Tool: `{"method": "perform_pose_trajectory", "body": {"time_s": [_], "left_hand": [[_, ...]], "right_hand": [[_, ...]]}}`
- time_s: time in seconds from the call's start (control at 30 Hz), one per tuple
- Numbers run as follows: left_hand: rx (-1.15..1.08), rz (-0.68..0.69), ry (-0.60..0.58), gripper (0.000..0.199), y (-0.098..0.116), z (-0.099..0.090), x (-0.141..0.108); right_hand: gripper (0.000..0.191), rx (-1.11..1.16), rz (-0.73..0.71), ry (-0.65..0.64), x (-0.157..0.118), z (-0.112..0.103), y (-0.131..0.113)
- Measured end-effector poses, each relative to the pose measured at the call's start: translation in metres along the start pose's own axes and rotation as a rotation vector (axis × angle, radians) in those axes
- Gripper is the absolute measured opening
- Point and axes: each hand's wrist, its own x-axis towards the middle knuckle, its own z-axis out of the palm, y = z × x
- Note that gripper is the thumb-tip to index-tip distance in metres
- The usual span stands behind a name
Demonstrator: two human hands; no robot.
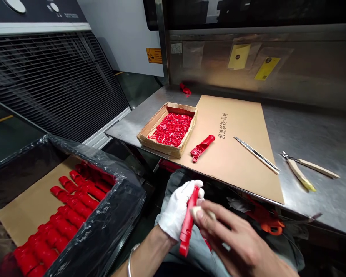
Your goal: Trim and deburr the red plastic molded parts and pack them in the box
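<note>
My left hand (177,209), in a white glove, is wrapped round a long red plastic part (188,221) with notches and a narrow tab at its lower end. The part is held at a steep slant above my lap. My right hand (239,234) is bare apart from pale coverings on its fingertips. Its fingers are drawn together against the part's right side; whether they pinch something small is hidden. Beyond my hands, a similar red part (202,148) lies on the cardboard sheet (245,154).
A cardboard tray (144,140) of small red scraps stands left on the metal table (320,138). Tweezers (258,154) and cutting pliers (301,165) lie to the right. A plastic-lined bin (127,200) at lower left holds several red parts. Red scraps (185,89) sit at the back.
</note>
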Motion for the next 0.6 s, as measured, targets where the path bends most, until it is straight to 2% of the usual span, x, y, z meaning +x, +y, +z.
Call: {"method": "perform_pose_trajectory", "body": {"time_s": [0.07, 0.2, 0.3, 0.43, 0.53, 0.6], "left_hand": [[0.032, 0.052, -0.013, 0.019, 0.001, 0.001, -0.001], [-0.019, -0.052, -0.031, 0.02, 0.001, 0.004, -0.001], [-0.017, -0.015, 0.0, 0.017, 0.001, 0.007, 0.0], [-0.052, -0.098, 0.015, 0.015, 0.001, 0.01, -0.001], [-0.075, -0.055, 0.04, 0.012, 0.0, 0.01, -0.002], [-0.097, -0.089, 0.018, 0.011, -0.001, 0.01, -0.003]], "right_hand": [[0.057, -0.027, 0.003, 0.055, 0.0, -0.001, -0.003], [0.05, -0.107, -0.051, 0.05, 0.003, -0.002, -0.01], [0.044, -0.103, -0.037, 0.101, 0.007, -0.001, -0.012], [0.039, -0.114, -0.088, 0.074, 0.011, 0.0, -0.011], [0.04, -0.09, -0.046, 0.106, 0.01, 0.0, -0.01], [0.037, -0.123, -0.065, 0.135, 0.01, 0.0, -0.011]]}}
